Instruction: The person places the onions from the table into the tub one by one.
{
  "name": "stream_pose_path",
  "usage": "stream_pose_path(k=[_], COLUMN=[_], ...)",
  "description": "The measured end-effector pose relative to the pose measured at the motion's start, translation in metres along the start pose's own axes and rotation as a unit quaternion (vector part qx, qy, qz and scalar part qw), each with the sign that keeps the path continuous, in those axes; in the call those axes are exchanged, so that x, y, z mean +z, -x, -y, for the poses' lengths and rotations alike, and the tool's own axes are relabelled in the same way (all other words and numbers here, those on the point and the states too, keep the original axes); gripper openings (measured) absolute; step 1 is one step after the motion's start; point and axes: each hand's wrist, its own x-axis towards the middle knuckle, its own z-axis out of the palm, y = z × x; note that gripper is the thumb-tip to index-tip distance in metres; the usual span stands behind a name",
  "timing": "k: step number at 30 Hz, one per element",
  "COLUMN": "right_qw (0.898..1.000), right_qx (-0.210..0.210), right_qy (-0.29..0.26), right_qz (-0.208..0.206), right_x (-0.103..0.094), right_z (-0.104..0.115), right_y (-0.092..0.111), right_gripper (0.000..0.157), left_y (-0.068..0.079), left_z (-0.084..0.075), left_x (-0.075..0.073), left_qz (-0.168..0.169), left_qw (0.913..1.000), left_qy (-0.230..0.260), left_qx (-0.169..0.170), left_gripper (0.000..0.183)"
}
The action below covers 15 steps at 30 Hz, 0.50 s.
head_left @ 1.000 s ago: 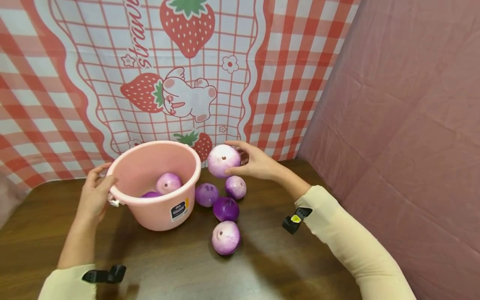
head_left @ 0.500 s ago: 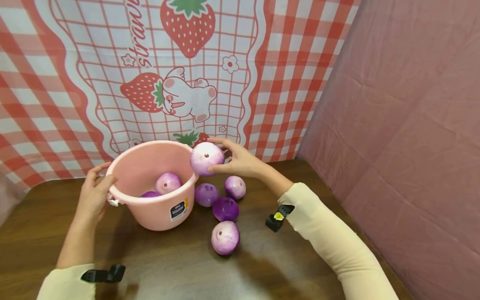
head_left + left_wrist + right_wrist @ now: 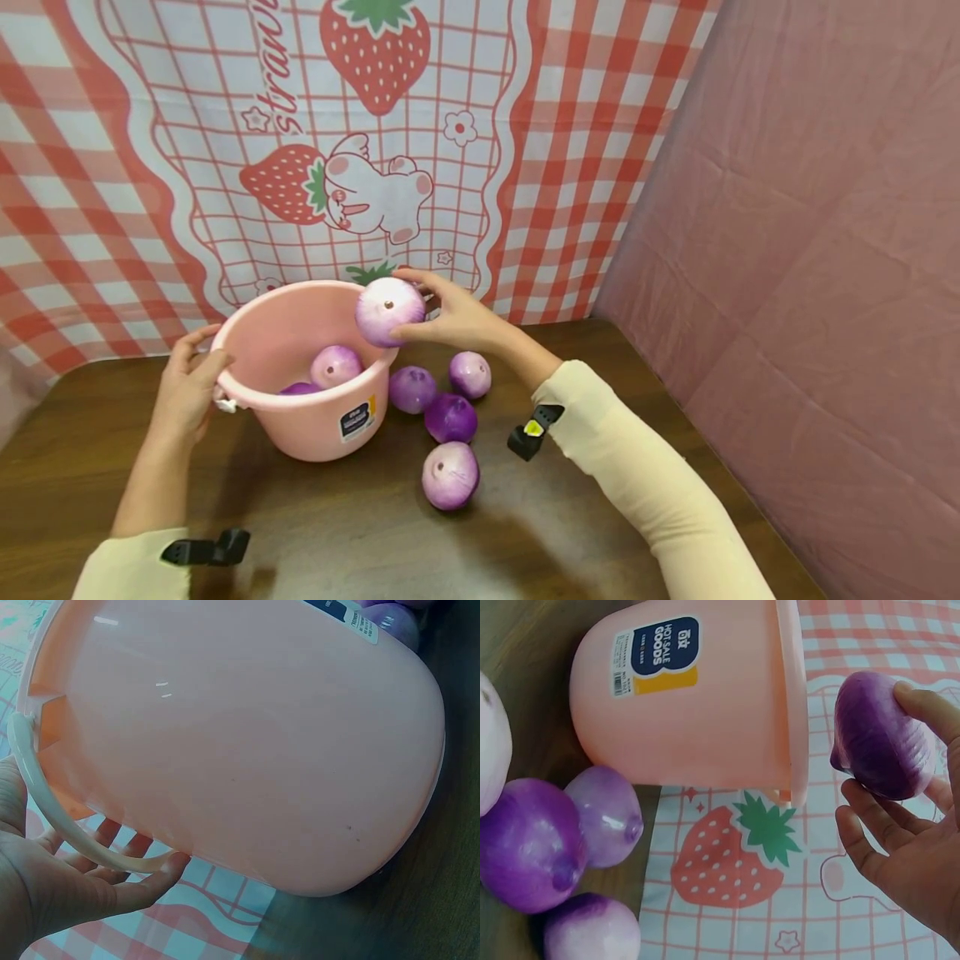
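Tabletop (image 3: 330, 533), left grip (image 3: 187, 379) clamping bucket (image 3: 307, 429), right grip (image 3: 453, 315) clamping onion (image 3: 386, 312), head-view-only contents (image 3: 337, 367)

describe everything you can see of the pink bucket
The pink bucket looks like smooth plastic, round and open-topped, with a thick rim, a pale curved handle and a blue, white and yellow label reading HOT SALE GOODS. It stands about upright on the wooden table; the left hand holds its rim. Two onions show inside.
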Motion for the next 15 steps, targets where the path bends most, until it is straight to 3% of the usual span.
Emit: stream_pose_path(k=[15], right_qw=[0.999], right_qx=[-0.008], right_qy=[-0.046], right_qz=[0.017], right_x=[0.016], right_z=[0.013], right_y=[-0.018], right_gripper=[0.075], left_y=[0.000], left_z=[-0.001], left_x=[0.000], left_qz=[0.001], left_qw=[1.0000], left_qy=[0.001], left_qx=[-0.002], left_gripper=[0.033])
